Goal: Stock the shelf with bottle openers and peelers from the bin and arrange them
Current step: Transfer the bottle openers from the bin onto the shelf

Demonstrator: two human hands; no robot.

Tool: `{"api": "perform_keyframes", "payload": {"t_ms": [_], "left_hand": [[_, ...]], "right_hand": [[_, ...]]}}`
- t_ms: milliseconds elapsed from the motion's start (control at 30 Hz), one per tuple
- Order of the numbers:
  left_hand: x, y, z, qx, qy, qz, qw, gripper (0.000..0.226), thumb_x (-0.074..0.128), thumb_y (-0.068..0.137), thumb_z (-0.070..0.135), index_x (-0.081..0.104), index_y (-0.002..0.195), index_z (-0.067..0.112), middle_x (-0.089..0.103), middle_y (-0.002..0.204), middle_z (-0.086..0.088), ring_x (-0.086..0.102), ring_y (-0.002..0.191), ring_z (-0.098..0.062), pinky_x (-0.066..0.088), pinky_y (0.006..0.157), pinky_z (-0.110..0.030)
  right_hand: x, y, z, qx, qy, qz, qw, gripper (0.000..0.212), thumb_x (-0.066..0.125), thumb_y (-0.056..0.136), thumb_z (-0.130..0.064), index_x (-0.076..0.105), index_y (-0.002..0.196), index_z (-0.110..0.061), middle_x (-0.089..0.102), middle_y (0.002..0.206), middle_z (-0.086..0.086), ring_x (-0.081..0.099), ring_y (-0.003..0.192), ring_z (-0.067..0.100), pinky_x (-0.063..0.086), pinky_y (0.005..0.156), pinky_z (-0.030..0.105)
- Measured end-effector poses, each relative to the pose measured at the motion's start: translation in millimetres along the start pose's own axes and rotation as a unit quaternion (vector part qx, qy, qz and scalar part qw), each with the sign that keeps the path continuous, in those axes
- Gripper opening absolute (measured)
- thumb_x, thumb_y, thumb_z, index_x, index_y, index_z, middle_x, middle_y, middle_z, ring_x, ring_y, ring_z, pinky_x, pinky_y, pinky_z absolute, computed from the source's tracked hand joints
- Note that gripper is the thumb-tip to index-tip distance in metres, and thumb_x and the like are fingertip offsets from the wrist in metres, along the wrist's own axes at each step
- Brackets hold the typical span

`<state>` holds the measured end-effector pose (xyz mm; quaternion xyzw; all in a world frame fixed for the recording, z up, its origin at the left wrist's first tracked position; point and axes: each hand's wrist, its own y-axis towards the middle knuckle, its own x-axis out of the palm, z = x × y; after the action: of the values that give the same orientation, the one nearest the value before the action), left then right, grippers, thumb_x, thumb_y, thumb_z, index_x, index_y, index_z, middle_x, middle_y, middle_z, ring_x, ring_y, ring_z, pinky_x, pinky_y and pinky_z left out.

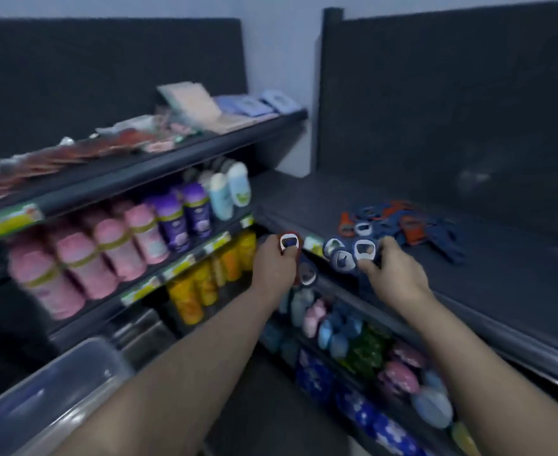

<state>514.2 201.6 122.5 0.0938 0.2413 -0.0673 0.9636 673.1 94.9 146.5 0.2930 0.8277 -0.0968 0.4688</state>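
My left hand (276, 263) grips a couple of bottle openers, one with a red rim (289, 242) sticking up above my fingers and another (307, 274) hanging below. Several blue bottle openers (350, 253) with white metal rings are held in my right hand (394, 271) just over the front edge of the dark shelf (320, 205). A loose pile of blue and orange openers (399, 222) lies on that shelf beyond my right hand. The clear plastic bin (50, 393) sits at the lower left. The whole view is motion-blurred.
To the left stands a shelving unit with pink, purple and pale blue bottles (122, 245), yellow bottles (205, 281) below and flat packets (185, 116) on top. Under the dark shelf are rows of blue, green and pink packaged goods (363, 353).
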Motion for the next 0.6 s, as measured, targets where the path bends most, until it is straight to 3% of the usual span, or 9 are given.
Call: {"api": "perform_keyframes", "payload": {"t_ms": [67,167,267,467,533,600], "left_hand": [[38,7,27,0.010,-0.009,-0.029,0.999,0.018,0.058,0.091,0.021,0.061,0.099,0.005,0.065,0.099,-0.011,0.059,0.095,-0.028,0.046,0.081,-0.035],[80,15,62,0.026,-0.011,-0.067,0.997,0.016,0.057,0.093,0.021,0.059,0.100,0.006,0.061,0.096,-0.007,0.055,0.090,-0.023,0.040,0.076,-0.030],[112,29,83,0.037,-0.004,-0.091,0.995,0.018,0.055,0.093,0.021,0.060,0.100,0.006,0.063,0.099,-0.011,0.057,0.093,-0.026,0.043,0.079,-0.034],[157,81,100,0.055,0.012,-0.138,0.989,0.014,0.055,0.089,0.018,0.057,0.099,0.009,0.060,0.092,-0.003,0.056,0.085,-0.021,0.039,0.069,-0.027],[171,102,99,0.060,0.018,-0.174,0.983,0.019,0.058,0.087,0.018,0.056,0.104,0.010,0.061,0.093,-0.001,0.058,0.087,-0.021,0.043,0.071,-0.027],[186,120,95,0.071,0.046,-0.221,0.972,0.023,0.059,0.086,0.023,0.055,0.106,0.012,0.064,0.098,-0.003,0.061,0.091,-0.025,0.050,0.080,-0.034]], "right_hand": [[-26,15,30,0.033,-0.001,0.024,0.999,0.027,0.056,0.092,-0.033,0.041,0.099,-0.012,0.064,0.105,0.019,0.059,0.098,0.038,0.038,0.071,0.039],[-53,32,68,0.081,0.007,0.057,0.995,0.026,0.056,0.091,-0.032,0.040,0.099,-0.014,0.063,0.106,0.019,0.058,0.100,0.038,0.038,0.072,0.038],[-66,44,95,0.119,0.021,0.079,0.989,0.026,0.056,0.091,-0.033,0.043,0.103,-0.014,0.063,0.107,0.017,0.057,0.100,0.038,0.038,0.072,0.038],[-62,88,120,0.170,0.018,0.060,0.983,0.026,0.054,0.092,-0.033,0.039,0.101,-0.013,0.063,0.104,0.014,0.056,0.092,0.035,0.040,0.069,0.037],[-58,104,124,0.184,0.000,0.028,0.983,0.031,0.053,0.093,-0.034,0.040,0.111,-0.014,0.062,0.108,0.012,0.056,0.093,0.032,0.042,0.071,0.037],[-54,119,127,0.192,-0.034,-0.012,0.981,0.045,0.050,0.094,-0.037,0.035,0.132,-0.018,0.059,0.120,0.010,0.055,0.106,0.031,0.043,0.080,0.038]]}}
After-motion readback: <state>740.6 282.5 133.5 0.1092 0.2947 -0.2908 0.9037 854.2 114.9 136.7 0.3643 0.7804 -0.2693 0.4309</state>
